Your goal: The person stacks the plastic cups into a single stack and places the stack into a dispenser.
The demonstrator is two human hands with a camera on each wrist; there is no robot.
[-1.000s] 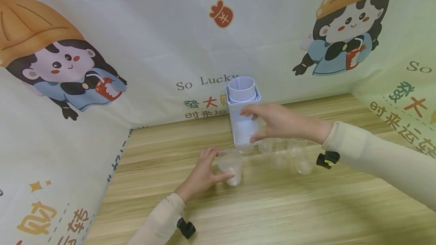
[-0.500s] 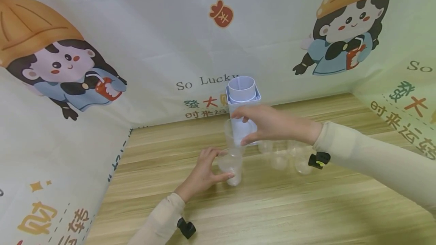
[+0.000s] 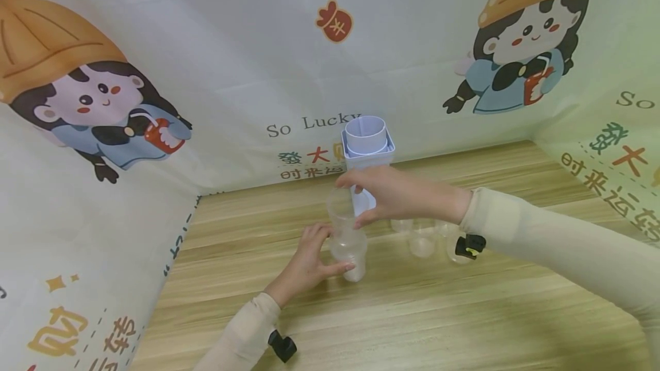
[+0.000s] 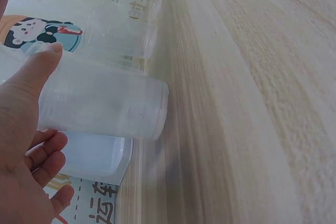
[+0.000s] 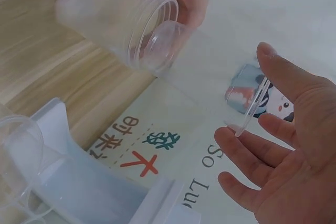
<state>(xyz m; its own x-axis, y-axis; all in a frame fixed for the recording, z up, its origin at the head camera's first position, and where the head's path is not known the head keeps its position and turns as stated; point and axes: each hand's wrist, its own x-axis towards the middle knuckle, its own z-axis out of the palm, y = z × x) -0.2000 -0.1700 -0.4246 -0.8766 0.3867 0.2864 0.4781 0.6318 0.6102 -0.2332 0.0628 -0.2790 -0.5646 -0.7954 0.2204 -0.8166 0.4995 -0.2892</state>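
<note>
The left hand (image 3: 308, 260) grips a nested stack of clear plastic cups (image 3: 354, 268) that stands upright on the wooden table. Its thumb and fingers lie around the stack's sides in the left wrist view. Above it, the right hand (image 3: 394, 192) pinches the rim of another clear cup (image 3: 341, 206) between thumb and fingertips. In the right wrist view the base of that cup (image 5: 205, 72) is at the mouth of the stack (image 5: 100, 14); how far inside it sits is hard to tell.
A pale blue-white holder (image 3: 367, 159) with a round tube on top stands behind the right hand, near the back wall. Several clear cups, one of them at the front (image 3: 423, 242), stand on the table (image 3: 438, 314) right of the stack. Printed cloth (image 3: 247, 62) surrounds the table's back and sides.
The right hand has moved left and slightly forward, from in front of the holder to above the stack, bringing the clear cup with it. The left hand and its stack have stayed put.
</note>
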